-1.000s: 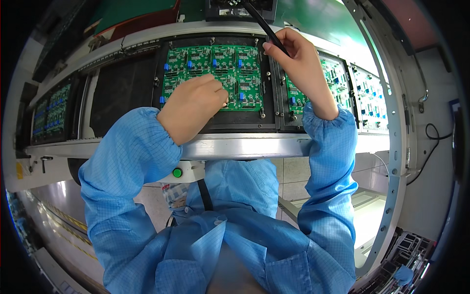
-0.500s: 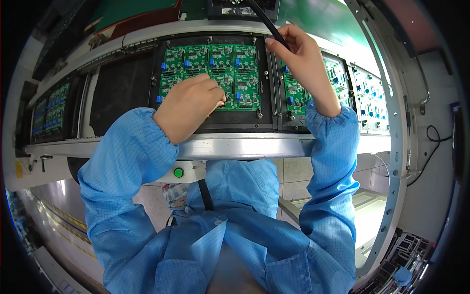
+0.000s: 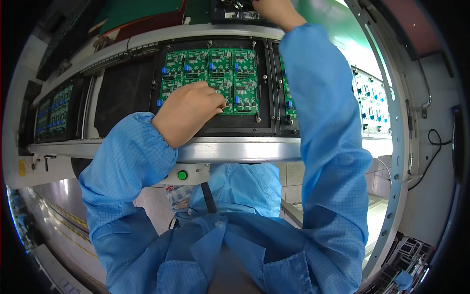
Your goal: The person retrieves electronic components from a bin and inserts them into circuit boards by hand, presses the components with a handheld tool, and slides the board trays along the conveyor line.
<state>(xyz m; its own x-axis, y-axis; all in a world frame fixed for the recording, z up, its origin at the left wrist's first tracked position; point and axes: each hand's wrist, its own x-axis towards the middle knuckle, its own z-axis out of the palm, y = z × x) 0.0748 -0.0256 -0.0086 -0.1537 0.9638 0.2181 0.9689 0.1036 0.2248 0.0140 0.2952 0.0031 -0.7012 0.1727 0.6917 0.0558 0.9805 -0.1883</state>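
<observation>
My left hand [image 3: 190,109] is closed over the lower part of a panel of green circuit boards [image 3: 234,71], its fingertips pinched together near the panel's lower edge. Whatever they hold, if anything, is too small or hidden to make out. Small blue components and dark chips stand on the boards, and the panel lies in a black frame fixture [image 3: 230,125]. Stretched far forward, my right hand [image 3: 279,11] is at a black tray [image 3: 235,15] holding small dark and shiny parts. The picture's top edge cuts off its fingers, so their grip does not show.
A metal rail [image 3: 235,149] runs along the near side, with a green button [image 3: 182,175] below it. More circuit-board panels sit in fixtures at the left [image 3: 54,115] and right [image 3: 373,105]. A perforated metal upright [image 3: 394,161] stands at the right.
My right hand has moved forward from above the right-hand boards to the black tray. The black rod seen at that hand is out of sight now. My left hand has stayed nearly in place.
</observation>
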